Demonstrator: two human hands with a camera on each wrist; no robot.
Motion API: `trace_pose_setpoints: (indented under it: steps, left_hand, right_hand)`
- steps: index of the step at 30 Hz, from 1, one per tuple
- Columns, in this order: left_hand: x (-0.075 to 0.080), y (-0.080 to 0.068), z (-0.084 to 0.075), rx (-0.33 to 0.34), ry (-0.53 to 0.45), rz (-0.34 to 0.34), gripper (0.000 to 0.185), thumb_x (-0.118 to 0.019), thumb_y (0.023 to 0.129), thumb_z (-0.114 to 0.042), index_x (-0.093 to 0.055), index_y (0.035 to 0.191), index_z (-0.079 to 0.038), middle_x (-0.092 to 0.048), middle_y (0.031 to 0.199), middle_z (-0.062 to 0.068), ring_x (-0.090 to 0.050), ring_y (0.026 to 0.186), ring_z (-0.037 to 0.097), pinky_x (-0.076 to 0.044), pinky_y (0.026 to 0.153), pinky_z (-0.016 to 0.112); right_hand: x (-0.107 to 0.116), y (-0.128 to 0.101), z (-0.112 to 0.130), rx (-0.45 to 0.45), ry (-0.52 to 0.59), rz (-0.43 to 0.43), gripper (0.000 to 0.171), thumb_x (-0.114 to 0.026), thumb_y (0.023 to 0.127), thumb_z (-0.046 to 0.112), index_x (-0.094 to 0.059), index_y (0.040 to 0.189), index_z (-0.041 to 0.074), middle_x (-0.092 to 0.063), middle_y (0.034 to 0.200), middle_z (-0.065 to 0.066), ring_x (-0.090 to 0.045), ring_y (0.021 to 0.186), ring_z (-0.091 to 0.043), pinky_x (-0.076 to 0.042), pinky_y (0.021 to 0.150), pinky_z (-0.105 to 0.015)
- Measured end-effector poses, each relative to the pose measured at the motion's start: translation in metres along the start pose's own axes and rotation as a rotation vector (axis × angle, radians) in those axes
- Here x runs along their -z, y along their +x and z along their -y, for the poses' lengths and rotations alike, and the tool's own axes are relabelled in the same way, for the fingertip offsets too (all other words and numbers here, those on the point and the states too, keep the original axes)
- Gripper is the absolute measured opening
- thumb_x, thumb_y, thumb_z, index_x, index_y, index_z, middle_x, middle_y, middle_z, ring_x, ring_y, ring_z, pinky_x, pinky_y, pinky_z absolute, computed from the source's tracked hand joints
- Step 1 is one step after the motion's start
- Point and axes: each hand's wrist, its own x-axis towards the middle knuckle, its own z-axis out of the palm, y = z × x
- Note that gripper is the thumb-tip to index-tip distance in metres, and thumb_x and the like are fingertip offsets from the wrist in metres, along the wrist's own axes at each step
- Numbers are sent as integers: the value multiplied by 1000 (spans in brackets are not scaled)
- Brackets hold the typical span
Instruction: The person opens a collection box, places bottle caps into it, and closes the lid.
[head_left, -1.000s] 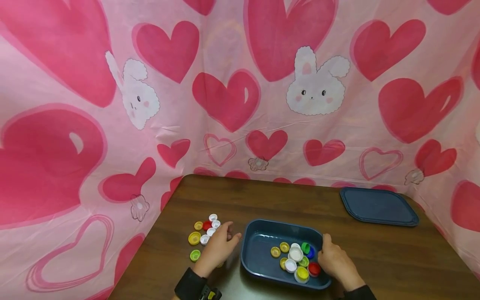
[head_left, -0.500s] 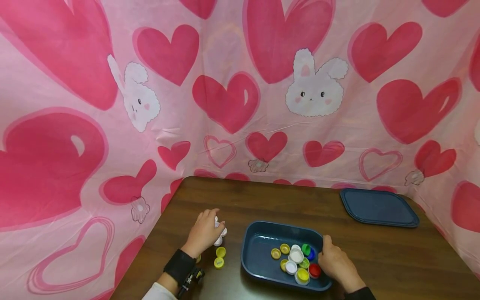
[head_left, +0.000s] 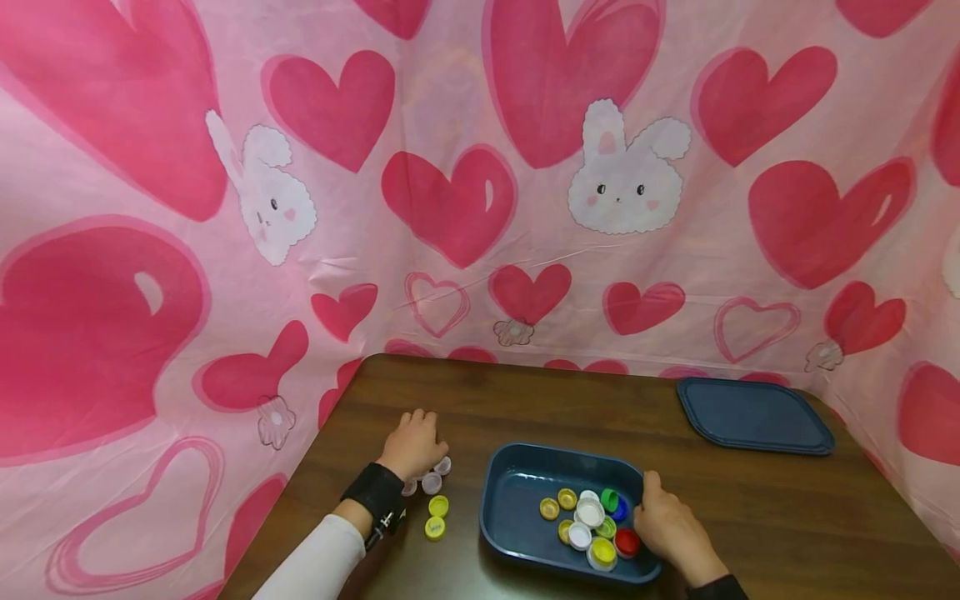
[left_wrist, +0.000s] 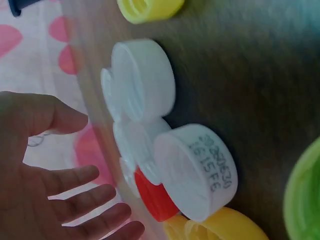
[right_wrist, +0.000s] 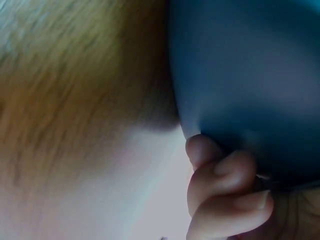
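Note:
A dark blue plastic tub (head_left: 517,467) stands on the brown table (head_left: 525,400) and holds several bottle caps (head_left: 592,521) in white, yellow, green, red and blue. My right hand (head_left: 667,525) grips its right rim, fingers (right_wrist: 225,190) curled against the tub's outer wall (right_wrist: 240,65). My left hand (head_left: 412,446) hovers over loose caps left of the tub, its palm and fingers spread (left_wrist: 55,165) and holding nothing. Under it lie white caps (left_wrist: 195,170), a red cap (left_wrist: 155,197) and yellow ones. Two yellow caps (head_left: 437,515) and white caps (head_left: 431,482) show beside the hand.
The tub's flat blue lid (head_left: 753,414) lies at the table's far right. A pink heart-and-bunny cloth (head_left: 465,192) walls off the table's back and sides. A green cap (left_wrist: 302,200) sits at the edge of the left wrist view.
My left hand has moved away from the tub's left side, back and left over the loose caps, which have shifted. My right hand has stayed on the tub's rim.

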Motion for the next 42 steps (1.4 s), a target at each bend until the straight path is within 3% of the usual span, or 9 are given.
trace_pose_setpoints:
  steps: [9,17,27,31,35,38,42]
  left_hand:
    - [-6,12,4,46,16,58,52,-77,84,-32,-64,119,5,-62,113,22,-58,108,39,-54,84,57]
    - [-6,14,6,59,26,92,52,-78,84,-31,-65,119,5,-63,114,21,-58,107,39,-54,85,57]
    - [-8,19,6,26,-12,36,32,-79,80,-16,-71,102,5,-66,97,21,-65,93,39,-56,82,52]
    - [-8,22,6,-6,-27,-2,25,-79,80,-14,-72,96,4,-66,93,18,-65,88,35,-56,80,49]
    - [-3,23,-1,-82,-50,-51,14,-77,79,-10,-70,85,0,-62,83,12,-61,79,29,-54,72,44]
    - [3,21,-13,-149,-88,-46,10,-76,79,-10,-68,80,-4,-58,78,7,-57,74,24,-51,66,38]
    - [9,16,-35,-224,-150,-5,10,-77,81,-14,-69,86,-10,-56,83,1,-53,76,17,-51,66,30]
  right_hand:
    - [-1,0,0,-8,3,-3,38,-54,93,11,-38,122,-8,-61,91,-18,-57,70,-29,-49,60,-42]
    - [-2,0,0,-6,1,-7,39,-54,93,11,-38,123,-8,-62,90,-18,-58,71,-28,-49,60,-42]
    - [0,-1,1,-14,21,12,44,-53,94,11,-35,129,-10,-62,92,-19,-57,71,-28,-48,60,-42]
    - [-1,-1,0,-6,23,11,43,-53,94,11,-36,127,-10,-62,93,-19,-57,71,-29,-49,61,-43]
    - [-1,-1,-1,6,25,4,40,-53,94,11,-36,125,-9,-61,92,-18,-56,70,-29,-49,61,-43]
    - [-1,-1,-1,6,25,3,41,-53,94,12,-36,126,-9,-60,91,-18,-56,70,-28,-48,61,-42]
    - [-2,-1,-1,-1,23,5,43,-53,95,12,-35,128,-9,-60,90,-18,-56,70,-28,-48,60,-41]
